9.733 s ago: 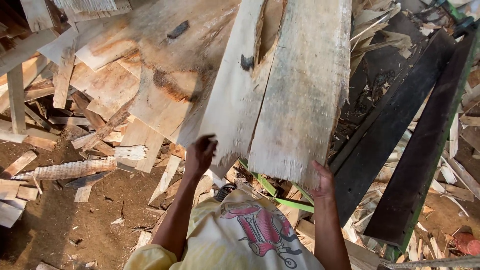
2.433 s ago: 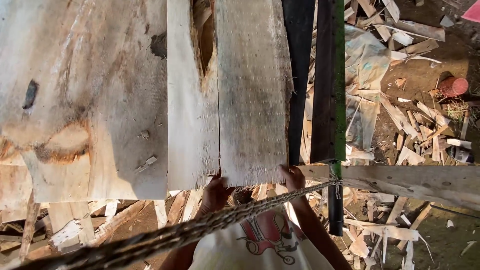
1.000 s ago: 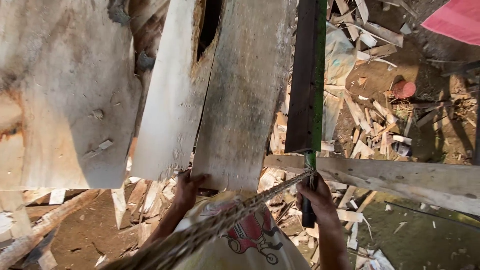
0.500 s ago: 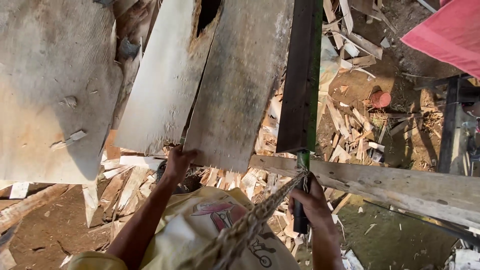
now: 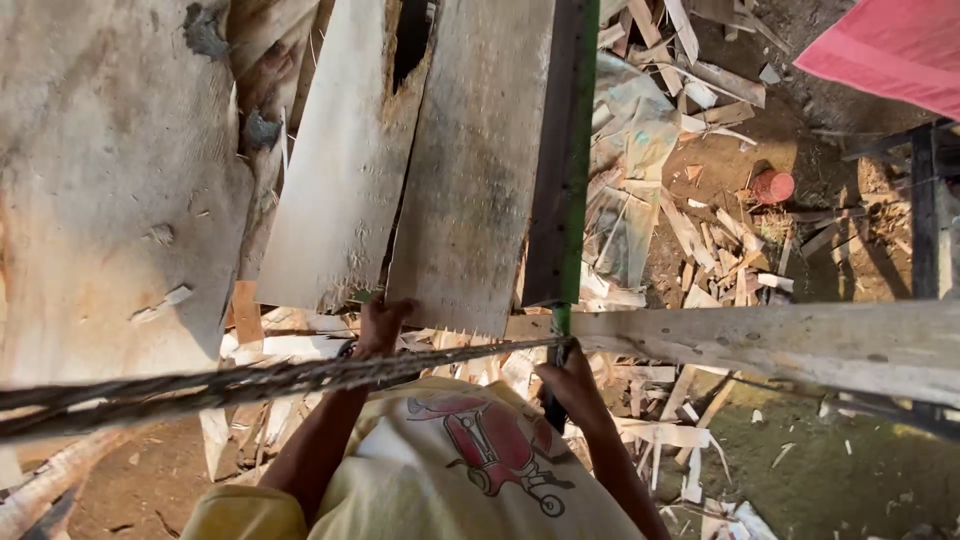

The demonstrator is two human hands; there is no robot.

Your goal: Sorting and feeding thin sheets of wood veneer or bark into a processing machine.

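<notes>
My left hand (image 5: 380, 325) grips the lower end of a pale upright plank (image 5: 340, 200), right by the gap to the grey plank (image 5: 475, 180) beside it. My right hand (image 5: 572, 385) is closed around the bottom of a dark plank with a green edge (image 5: 562, 150), which leans just right of the grey one. A thick twisted rope (image 5: 250, 380) runs across in front of both forearms. My yellow shirt with a red print (image 5: 470, 460) fills the bottom of the view.
A wide pale slab (image 5: 110, 200) stands at the left. A weathered horizontal beam (image 5: 780, 340) crosses at the right. Wood offcuts (image 5: 700, 250) litter the dirt, with a small red pot (image 5: 772, 186) among them. A pink sheet (image 5: 880, 50) hangs at the top right.
My right hand left the grey plank's end and took hold of the dark green-edged plank. The left hand stayed at the plank bottoms. The view swung right, so the planks shifted left.
</notes>
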